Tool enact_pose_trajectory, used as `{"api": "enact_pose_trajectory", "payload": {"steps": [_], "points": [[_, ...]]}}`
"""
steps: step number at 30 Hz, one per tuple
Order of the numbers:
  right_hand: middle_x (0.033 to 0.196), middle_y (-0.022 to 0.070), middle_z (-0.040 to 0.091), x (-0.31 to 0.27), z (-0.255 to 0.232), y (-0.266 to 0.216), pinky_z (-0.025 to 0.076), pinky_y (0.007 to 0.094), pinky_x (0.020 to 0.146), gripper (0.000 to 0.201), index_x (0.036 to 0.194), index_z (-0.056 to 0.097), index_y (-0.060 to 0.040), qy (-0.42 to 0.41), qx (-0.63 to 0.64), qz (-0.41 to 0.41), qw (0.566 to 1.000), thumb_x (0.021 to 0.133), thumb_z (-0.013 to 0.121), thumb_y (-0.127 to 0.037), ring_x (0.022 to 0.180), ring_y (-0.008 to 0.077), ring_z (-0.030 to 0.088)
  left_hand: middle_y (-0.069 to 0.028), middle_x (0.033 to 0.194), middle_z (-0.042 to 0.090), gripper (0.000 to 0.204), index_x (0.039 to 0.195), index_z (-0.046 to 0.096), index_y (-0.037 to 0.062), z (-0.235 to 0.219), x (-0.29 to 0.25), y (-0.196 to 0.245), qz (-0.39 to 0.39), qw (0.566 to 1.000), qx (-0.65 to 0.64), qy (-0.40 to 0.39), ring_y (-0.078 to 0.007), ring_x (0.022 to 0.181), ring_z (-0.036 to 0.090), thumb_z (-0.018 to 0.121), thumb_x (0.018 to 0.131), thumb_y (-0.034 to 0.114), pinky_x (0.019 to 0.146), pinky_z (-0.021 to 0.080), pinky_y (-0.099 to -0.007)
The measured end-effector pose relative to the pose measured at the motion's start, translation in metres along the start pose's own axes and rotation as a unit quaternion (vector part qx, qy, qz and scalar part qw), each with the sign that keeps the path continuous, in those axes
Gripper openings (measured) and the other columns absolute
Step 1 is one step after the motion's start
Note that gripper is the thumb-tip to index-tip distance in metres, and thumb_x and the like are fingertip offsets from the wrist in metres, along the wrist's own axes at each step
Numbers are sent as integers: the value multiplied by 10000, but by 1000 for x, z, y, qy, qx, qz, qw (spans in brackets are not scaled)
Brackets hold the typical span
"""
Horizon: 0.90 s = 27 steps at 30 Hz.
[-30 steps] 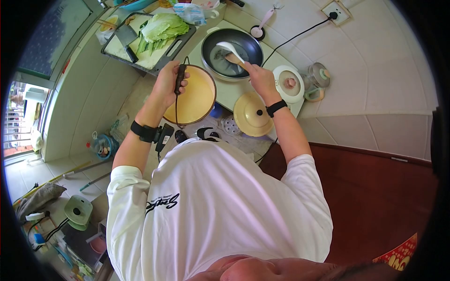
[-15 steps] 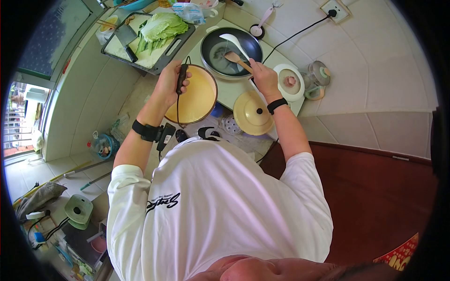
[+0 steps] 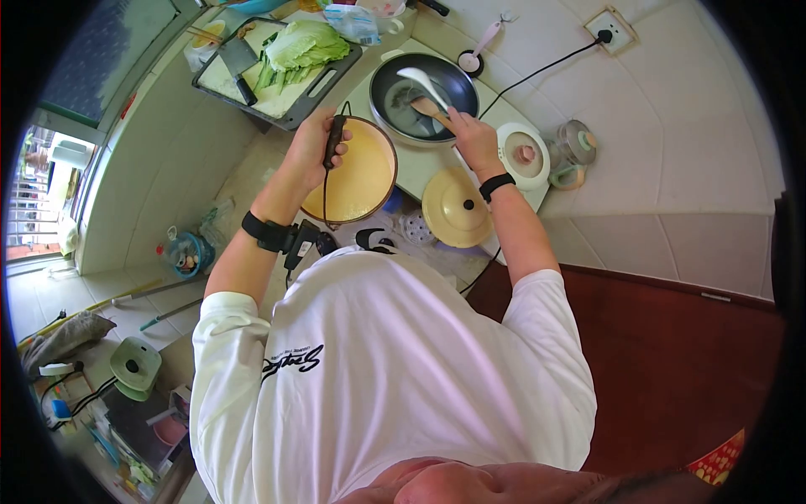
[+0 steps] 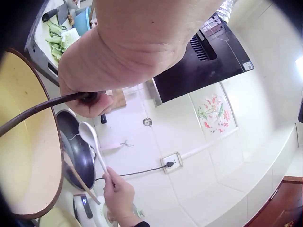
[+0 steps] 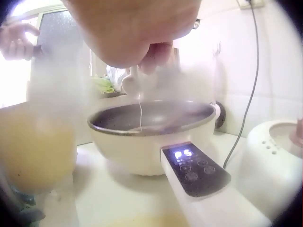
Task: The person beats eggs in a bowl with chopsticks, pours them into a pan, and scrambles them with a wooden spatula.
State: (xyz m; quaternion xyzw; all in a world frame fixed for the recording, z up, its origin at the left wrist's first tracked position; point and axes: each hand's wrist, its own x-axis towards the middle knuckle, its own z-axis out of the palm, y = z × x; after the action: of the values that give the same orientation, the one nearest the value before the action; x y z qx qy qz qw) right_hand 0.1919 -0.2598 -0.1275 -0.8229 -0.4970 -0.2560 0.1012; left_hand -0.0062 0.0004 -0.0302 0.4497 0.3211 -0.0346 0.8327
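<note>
My left hand (image 3: 317, 149) grips the dark handle of a yellow pot (image 3: 361, 172), holding it beside the frying pan. In my right hand (image 3: 477, 143) is the handle of a white spoon (image 4: 90, 135), its bowl over the electric frying pan (image 5: 132, 142). From the spoon a thin strand of liquid hangs down into the pan in the right wrist view. A wooden spatula (image 3: 430, 109) leans in the pan, its handle passing near my right hand. Clear-looking liquid (image 3: 407, 109) lies in the pan. The pan's control handle shows a lit display.
A tray-like board (image 3: 290, 105) with leafy cabbage (image 3: 306, 46) and a cleaver (image 3: 239, 59) stands left of the pan. Right of it are a white cooker (image 3: 525, 160) and a glass jug (image 3: 575, 143). A yellow lid (image 3: 453, 206) lies nearer me. A black cord (image 3: 541, 67) runs to the wall socket.
My right hand has lifted the white spoon away from the wooden spatula, which now shows more fully. The left hand still holds the pot in place. The head view has shifted slightly.
</note>
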Motion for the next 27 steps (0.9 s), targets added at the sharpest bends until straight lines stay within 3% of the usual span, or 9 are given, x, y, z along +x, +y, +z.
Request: {"api": "enact_pose_trajectory", "payload": {"steps": [6, 12, 17, 21, 23, 27], "points": [[772, 35, 592, 17, -19, -1, 504, 332, 533, 365, 1153, 587, -104, 73, -11, 37, 997, 788, 585, -81, 638, 204, 626, -12, 769, 534, 338, 995, 547, 70, 0, -3, 1, 6, 1000, -3, 1, -95, 583, 455, 423, 947, 380, 465, 355, -215], [790, 34, 601, -5, 7, 1, 504, 332, 534, 377, 1156, 584, -101, -19, -30, 6, 999, 780, 591, -84, 634, 205, 625, -13, 775, 534, 331, 993, 544, 69, -3, -4, -2, 2, 1000, 5, 10, -94, 582, 452, 420, 949, 373, 466, 354, -216], [762, 36, 575, 10, -18, 2, 509, 335, 539, 397, 1152, 581, -102, 86, -11, 40, 995, 756, 605, -81, 639, 206, 631, -12, 769, 534, 317, 985, 540, 74, -4, -7, -3, 4, 1000, -6, 12, -94, 579, 454, 421, 950, 366, 461, 353, -217], [765, 38, 573, -7, 0, -1, 507, 339, 538, 414, 1151, 581, -104, 49, -19, 41, 998, 741, 628, -84, 636, 217, 629, -15, 767, 535, 315, 979, 538, 75, -6, -7, -5, 7, 1000, -8, 6, -94, 576, 456, 427, 947, 368, 452, 350, -218], [792, 40, 590, -19, 10, 4, 502, 342, 536, 440, 1165, 579, -108, -33, -32, 14, 999, 731, 644, -81, 630, 226, 623, -16, 765, 537, 313, 972, 539, 77, -6, -8, -7, 4, 1000, -2, 8, -95, 576, 457, 433, 943, 370, 448, 350, -218], [791, 39, 588, -4, -13, 6, 500, 338, 529, 429, 1164, 580, -113, 24, -23, 38, 999, 740, 636, -83, 624, 222, 620, -16, 764, 538, 314, 972, 546, 79, -4, -12, -6, -1, 1000, 0, 15, -95, 580, 460, 437, 941, 371, 451, 353, -218]]}}
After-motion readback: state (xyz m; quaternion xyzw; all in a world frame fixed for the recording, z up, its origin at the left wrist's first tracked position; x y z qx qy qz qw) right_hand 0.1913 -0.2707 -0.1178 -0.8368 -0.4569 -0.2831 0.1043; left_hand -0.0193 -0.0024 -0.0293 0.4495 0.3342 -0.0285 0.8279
